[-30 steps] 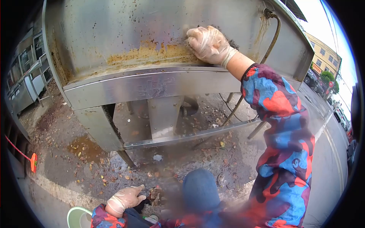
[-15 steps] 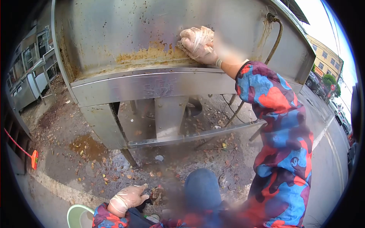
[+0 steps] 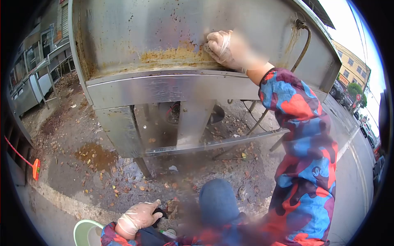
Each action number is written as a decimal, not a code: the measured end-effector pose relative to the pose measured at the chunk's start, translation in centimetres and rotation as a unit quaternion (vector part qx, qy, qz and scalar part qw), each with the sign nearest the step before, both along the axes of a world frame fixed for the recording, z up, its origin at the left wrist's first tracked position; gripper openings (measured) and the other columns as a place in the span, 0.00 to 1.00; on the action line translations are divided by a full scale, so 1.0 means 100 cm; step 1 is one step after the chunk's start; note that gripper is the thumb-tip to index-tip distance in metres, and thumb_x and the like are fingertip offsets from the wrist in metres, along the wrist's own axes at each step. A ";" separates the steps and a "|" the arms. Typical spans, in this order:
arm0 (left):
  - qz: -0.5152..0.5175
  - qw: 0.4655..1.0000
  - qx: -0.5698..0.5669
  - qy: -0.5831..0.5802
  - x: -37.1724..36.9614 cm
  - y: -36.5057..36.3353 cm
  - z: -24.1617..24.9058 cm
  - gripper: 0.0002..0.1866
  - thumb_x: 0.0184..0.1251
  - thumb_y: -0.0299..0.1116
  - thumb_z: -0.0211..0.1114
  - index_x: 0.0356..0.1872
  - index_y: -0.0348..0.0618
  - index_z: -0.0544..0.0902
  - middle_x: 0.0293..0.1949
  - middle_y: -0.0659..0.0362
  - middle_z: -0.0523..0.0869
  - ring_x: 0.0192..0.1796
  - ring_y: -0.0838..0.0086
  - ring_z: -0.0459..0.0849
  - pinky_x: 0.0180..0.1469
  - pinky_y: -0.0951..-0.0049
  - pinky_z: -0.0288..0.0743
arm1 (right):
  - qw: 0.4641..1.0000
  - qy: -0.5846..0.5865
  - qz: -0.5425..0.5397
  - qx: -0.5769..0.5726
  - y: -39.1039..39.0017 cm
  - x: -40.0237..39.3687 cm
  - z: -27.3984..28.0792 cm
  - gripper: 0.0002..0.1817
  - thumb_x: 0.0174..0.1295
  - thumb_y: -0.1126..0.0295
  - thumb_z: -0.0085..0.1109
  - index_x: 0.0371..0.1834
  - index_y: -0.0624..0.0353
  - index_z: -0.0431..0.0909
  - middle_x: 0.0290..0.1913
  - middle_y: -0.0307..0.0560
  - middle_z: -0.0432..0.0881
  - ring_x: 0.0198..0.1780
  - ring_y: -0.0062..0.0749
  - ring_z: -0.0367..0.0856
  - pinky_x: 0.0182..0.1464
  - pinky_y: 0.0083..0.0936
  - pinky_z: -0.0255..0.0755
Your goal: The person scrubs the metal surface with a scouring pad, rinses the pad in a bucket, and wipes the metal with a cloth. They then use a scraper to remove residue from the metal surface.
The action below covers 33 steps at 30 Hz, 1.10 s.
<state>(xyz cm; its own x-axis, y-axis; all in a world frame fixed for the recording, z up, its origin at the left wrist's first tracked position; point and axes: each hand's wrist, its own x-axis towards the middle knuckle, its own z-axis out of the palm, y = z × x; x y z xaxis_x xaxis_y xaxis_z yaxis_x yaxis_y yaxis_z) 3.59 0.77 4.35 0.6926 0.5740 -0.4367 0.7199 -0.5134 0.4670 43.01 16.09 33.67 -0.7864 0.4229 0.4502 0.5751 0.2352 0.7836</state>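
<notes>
My right hand (image 3: pixel 226 50), in a thin pale glove, is closed round a greyish scrubber (image 3: pixel 210 53) and presses it on the stained metal panel (image 3: pixel 135 33). Brown and yellow grime (image 3: pixel 170 53) runs along the panel's lower edge, just left of that hand. Low in the view, my left hand (image 3: pixel 139 217), gloved too, rests near my knee (image 3: pixel 217 201) with its thumb and a finger apart. Nothing shows between those fingers. A dark item (image 3: pixel 159 216) lies beside it.
A green bucket (image 3: pixel 87 233) stands at the bottom left, and an orange-headed tool (image 3: pixel 36 169) further left. A metal crossbar (image 3: pixel 217 143) runs under the stand. A hose (image 3: pixel 305 45) hangs from the panel's right side. Leaves and a brown puddle (image 3: pixel 96 156) mark the ground.
The metal stand and my right hand sit slightly further right in the view. My right hand still holds the scrubber on the panel. My left hand has barely moved.
</notes>
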 end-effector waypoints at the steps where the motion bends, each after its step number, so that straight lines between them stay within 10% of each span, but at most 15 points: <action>1: -0.003 1.000 -0.005 -0.001 0.002 0.000 -0.002 0.31 0.69 0.46 0.56 0.65 0.35 0.68 0.51 0.38 0.81 0.55 0.46 0.79 0.57 0.55 0.72 | 0.997 0.007 0.050 0.054 0.003 0.005 0.004 0.06 0.54 0.66 0.58 0.31 0.54 0.75 0.42 0.44 0.80 0.42 0.41 0.82 0.41 0.38 0.77; 7: -0.018 0.998 0.014 -0.054 0.005 -0.002 -0.002 0.31 0.68 0.47 0.57 0.65 0.35 0.69 0.49 0.39 0.82 0.54 0.46 0.79 0.56 0.55 0.72 | 0.859 0.315 -0.177 0.362 -0.009 0.087 0.063 0.14 0.66 0.56 0.54 0.35 0.56 0.77 0.38 0.51 0.80 0.38 0.48 0.81 0.41 0.40 0.77; 14: -0.007 0.999 0.022 -0.043 0.009 0.003 -0.010 0.31 0.68 0.47 0.57 0.66 0.37 0.68 0.47 0.40 0.83 0.52 0.46 0.80 0.54 0.54 0.72 | 0.998 -0.040 -0.034 0.015 -0.004 -0.003 -0.004 0.10 0.55 0.62 0.60 0.35 0.55 0.78 0.42 0.44 0.81 0.42 0.41 0.82 0.44 0.35 0.78; 20: -0.015 0.998 0.018 -0.054 0.015 0.006 -0.023 0.30 0.68 0.47 0.58 0.65 0.37 0.69 0.46 0.40 0.83 0.53 0.46 0.79 0.54 0.54 0.72 | 0.905 0.243 -0.071 0.343 0.006 0.040 0.059 0.16 0.66 0.53 0.52 0.33 0.54 0.78 0.36 0.49 0.80 0.38 0.44 0.82 0.39 0.41 0.76; 30: -0.013 0.998 0.031 -0.047 0.009 0.003 -0.022 0.30 0.68 0.47 0.58 0.64 0.36 0.70 0.48 0.40 0.83 0.53 0.47 0.80 0.55 0.55 0.72 | 0.998 -0.006 0.004 0.061 0.009 0.000 0.017 0.10 0.59 0.58 0.57 0.35 0.51 0.79 0.40 0.42 0.80 0.43 0.40 0.81 0.45 0.36 0.75; 33: -0.023 0.998 0.007 -0.060 0.010 0.006 -0.024 0.30 0.68 0.47 0.58 0.64 0.36 0.70 0.49 0.39 0.82 0.55 0.47 0.79 0.56 0.56 0.72 | 0.916 0.274 -0.075 0.284 0.010 0.016 0.083 0.14 0.64 0.56 0.55 0.33 0.56 0.76 0.36 0.49 0.80 0.35 0.47 0.80 0.39 0.39 0.74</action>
